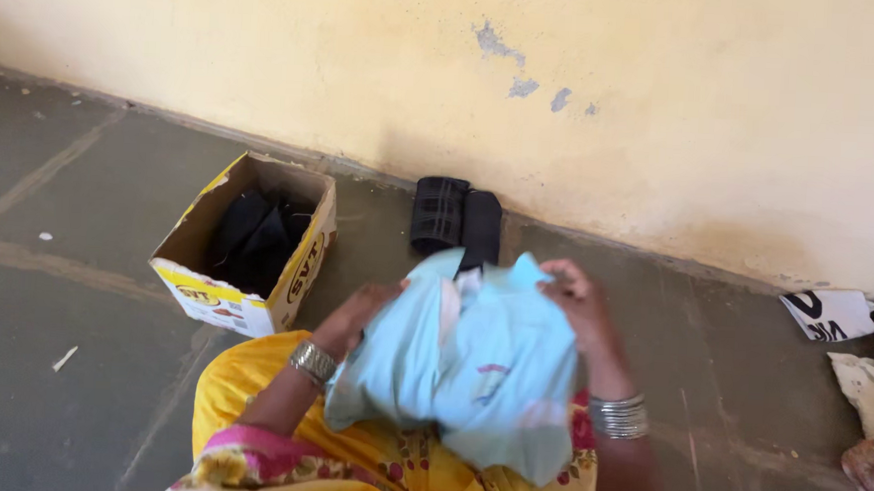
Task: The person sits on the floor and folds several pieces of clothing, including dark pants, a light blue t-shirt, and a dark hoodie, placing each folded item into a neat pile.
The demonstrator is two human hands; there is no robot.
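The person is holding a pale blue garment [470,367] over the lap, left hand [359,311] and right hand [579,303] each grasping its top edge. It is looking half folded; dark clothes are sitting in the cardboard box [248,241] by the wall.

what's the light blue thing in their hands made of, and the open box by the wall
Light blue garment: looks like soft woven cloth, matte; it folds and drapes between both hands. Box: corrugated cardboard by the look, brown inside with a printed yellow outside and bent flaps.
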